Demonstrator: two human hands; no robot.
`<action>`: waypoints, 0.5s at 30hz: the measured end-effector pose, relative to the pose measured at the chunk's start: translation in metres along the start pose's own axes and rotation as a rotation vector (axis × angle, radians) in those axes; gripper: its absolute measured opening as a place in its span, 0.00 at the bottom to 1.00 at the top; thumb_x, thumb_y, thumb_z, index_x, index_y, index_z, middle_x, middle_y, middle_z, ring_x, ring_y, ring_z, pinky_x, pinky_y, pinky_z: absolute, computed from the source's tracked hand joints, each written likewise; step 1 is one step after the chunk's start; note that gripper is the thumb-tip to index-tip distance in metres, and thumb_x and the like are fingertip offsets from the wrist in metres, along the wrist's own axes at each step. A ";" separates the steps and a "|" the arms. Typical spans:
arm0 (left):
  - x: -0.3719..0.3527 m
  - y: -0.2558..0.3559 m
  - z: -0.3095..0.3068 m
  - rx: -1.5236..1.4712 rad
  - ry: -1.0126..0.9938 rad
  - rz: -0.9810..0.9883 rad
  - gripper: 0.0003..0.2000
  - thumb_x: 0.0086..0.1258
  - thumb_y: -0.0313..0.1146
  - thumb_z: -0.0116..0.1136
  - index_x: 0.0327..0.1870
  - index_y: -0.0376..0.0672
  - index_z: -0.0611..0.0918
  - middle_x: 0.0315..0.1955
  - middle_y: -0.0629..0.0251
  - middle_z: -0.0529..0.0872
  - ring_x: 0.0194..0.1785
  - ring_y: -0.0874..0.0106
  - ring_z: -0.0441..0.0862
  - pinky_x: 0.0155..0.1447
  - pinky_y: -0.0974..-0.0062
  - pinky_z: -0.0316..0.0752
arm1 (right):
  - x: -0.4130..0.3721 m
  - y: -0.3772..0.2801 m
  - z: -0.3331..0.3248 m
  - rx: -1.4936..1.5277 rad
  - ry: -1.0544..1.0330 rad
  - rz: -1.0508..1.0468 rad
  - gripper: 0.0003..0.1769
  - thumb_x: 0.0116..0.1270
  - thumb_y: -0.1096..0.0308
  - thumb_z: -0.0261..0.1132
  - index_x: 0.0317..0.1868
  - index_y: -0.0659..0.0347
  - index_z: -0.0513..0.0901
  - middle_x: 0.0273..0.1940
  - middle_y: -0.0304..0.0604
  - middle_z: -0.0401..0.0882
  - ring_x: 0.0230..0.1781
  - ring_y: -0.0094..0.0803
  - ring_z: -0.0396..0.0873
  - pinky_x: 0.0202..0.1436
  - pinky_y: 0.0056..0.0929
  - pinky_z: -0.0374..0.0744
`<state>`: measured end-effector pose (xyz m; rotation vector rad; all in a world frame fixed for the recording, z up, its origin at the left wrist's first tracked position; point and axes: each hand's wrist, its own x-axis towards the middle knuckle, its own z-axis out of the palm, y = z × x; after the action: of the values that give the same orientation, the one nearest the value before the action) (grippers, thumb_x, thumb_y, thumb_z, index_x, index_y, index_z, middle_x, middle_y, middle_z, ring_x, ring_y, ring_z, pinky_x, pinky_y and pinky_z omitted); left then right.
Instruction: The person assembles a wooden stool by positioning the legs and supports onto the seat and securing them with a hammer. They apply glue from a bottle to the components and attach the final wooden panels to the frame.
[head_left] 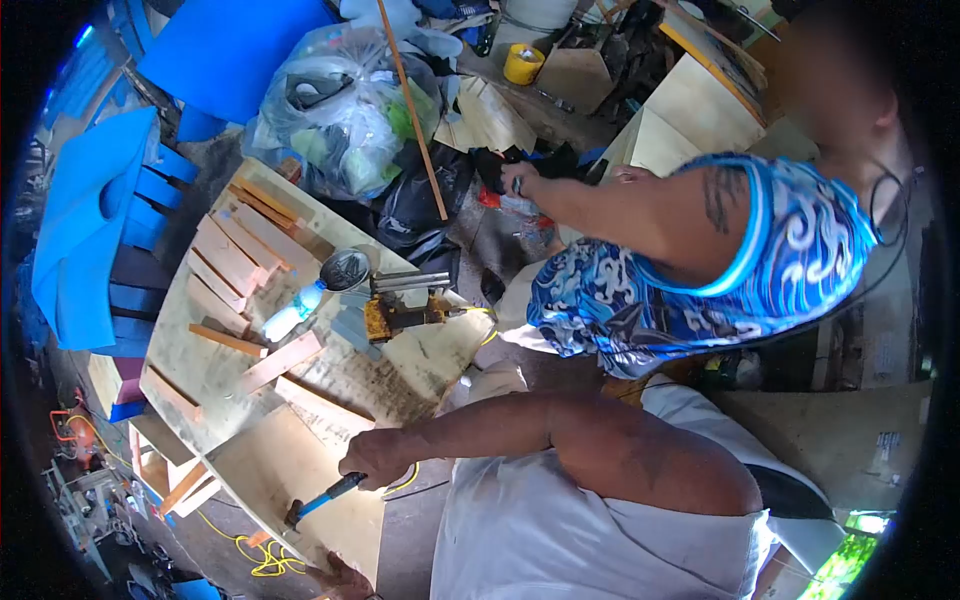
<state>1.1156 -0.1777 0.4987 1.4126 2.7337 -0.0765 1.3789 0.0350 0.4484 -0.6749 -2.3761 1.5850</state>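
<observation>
a big sheet of plywood (290,455) fills the lower left, pale and stained, lying flat with a wider work board (200,370) just behind it. a second person in a blue patterned top (770,250) leans across on the far side, one hand (515,180) out among the clutter, well apart from the sheet. a bulging clear plastic bag (340,110) sits beyond the boards. short wood strips (235,255) lie in rows on the work board, with a water bottle (290,315) and a yellow power tool (400,315) near them.

the hammer (318,503) lies over the plywood, dark head down by the surface, blue handle running up into the right hand (372,458), which is closed tight round the end of the grip. i'd guess it is head-heavy and stiff, the blue grip rubbery and not slippery, so the end of the handle looks the proper place to take it. the left hand (343,578) is at the plywood's near edge, just below the hammer head and half cut off; i cannot tell whether it is spread or pinching anything.
</observation>
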 end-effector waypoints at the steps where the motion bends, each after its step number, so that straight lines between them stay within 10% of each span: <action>1: 0.000 0.014 -0.018 0.068 -0.076 -0.018 0.38 0.73 0.57 0.50 0.71 0.31 0.64 0.51 0.40 0.83 0.46 0.43 0.84 0.44 0.52 0.81 | 0.000 0.008 0.008 0.024 0.030 -0.011 0.13 0.57 0.59 0.66 0.36 0.59 0.77 0.30 0.50 0.80 0.36 0.51 0.80 0.40 0.50 0.75; 12: 0.013 0.029 -0.014 0.047 -0.198 -0.109 0.43 0.70 0.65 0.47 0.73 0.34 0.61 0.56 0.39 0.79 0.53 0.43 0.81 0.50 0.50 0.80 | 0.008 -0.017 -0.021 -0.299 -0.237 0.275 0.10 0.62 0.63 0.63 0.37 0.61 0.79 0.32 0.49 0.84 0.36 0.46 0.85 0.42 0.45 0.81; 15: 0.008 0.028 -0.004 0.199 0.042 0.029 0.43 0.69 0.66 0.47 0.72 0.36 0.62 0.44 0.40 0.85 0.40 0.46 0.86 0.39 0.51 0.82 | 0.015 -0.006 -0.010 -0.287 -0.237 0.296 0.10 0.62 0.64 0.61 0.39 0.61 0.81 0.34 0.51 0.86 0.37 0.47 0.86 0.42 0.46 0.82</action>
<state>1.1339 -0.1549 0.5017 1.5160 2.8054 -0.3296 1.3685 0.0484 0.4570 -0.9837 -2.8240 1.5163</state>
